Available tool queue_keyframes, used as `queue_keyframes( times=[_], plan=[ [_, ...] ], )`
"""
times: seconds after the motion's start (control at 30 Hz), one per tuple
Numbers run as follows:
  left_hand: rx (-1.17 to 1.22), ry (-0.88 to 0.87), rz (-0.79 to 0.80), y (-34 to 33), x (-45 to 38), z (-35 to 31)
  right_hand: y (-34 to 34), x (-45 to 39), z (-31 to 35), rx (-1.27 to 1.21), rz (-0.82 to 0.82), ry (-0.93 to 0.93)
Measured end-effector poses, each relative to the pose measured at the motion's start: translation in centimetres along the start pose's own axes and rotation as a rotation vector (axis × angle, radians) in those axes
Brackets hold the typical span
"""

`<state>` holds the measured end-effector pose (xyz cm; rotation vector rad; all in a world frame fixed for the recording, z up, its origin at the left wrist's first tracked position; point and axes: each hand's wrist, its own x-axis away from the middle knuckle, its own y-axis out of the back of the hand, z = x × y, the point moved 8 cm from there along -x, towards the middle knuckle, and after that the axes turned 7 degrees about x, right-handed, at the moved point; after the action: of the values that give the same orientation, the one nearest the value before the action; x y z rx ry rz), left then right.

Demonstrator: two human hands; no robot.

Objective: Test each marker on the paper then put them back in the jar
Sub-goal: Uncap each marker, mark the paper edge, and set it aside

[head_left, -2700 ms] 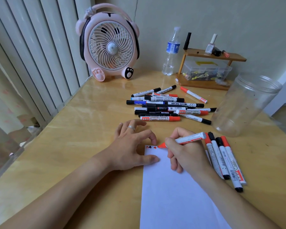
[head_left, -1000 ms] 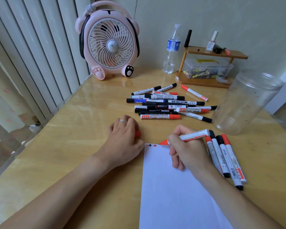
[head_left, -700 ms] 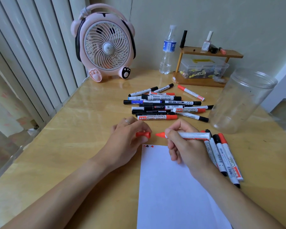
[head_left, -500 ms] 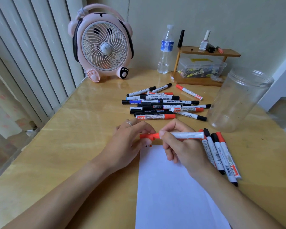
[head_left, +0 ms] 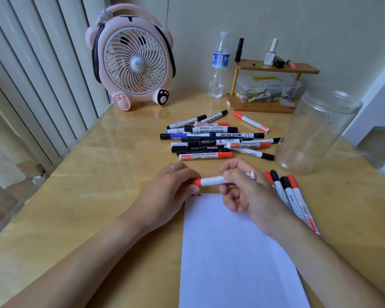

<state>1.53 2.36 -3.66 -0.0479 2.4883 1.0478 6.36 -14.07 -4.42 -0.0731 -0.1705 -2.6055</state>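
Head view, left hand and right hand fingers gripping capped red marker above paper

Glossy varnished wood table, matt white paper, clear smooth plastic jar, shiny pink plastic fan, clear plastic bottle.

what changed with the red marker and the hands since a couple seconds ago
The right hand lifted the red marker off the paper and turned it level. The left hand left the paper's corner, picked up the red cap and pushed it onto the tip. The marker pile, the four markers by the right hand and the jar stayed put.
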Motion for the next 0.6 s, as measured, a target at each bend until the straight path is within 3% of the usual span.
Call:
queue_keyframes(
  times=[0.1, 0.27, 0.4, 0.6],
  plan=[
    [-0.059, -0.014, -0.001, 0.6, -0.1, 0.0, 1.3, 0.4, 0.9, 0.143, 0.030, 0.017],
    [0.040, 0.028, 0.153, -0.9, 0.5, -0.1, 1.3, 0.9, 1.8, 0.545, -0.006, 0.257],
    [0.026, 0.041, 0.128, -1.2, 0.6, 0.3, 1.3, 0.9, 2.0, 0.603, -0.080, 0.340],
    [-0.017, -0.013, -0.006, -1.0, 0.8, -0.7, 1.6, 1.0, 2.3, 0.569, -0.106, 0.306]
  ],
)
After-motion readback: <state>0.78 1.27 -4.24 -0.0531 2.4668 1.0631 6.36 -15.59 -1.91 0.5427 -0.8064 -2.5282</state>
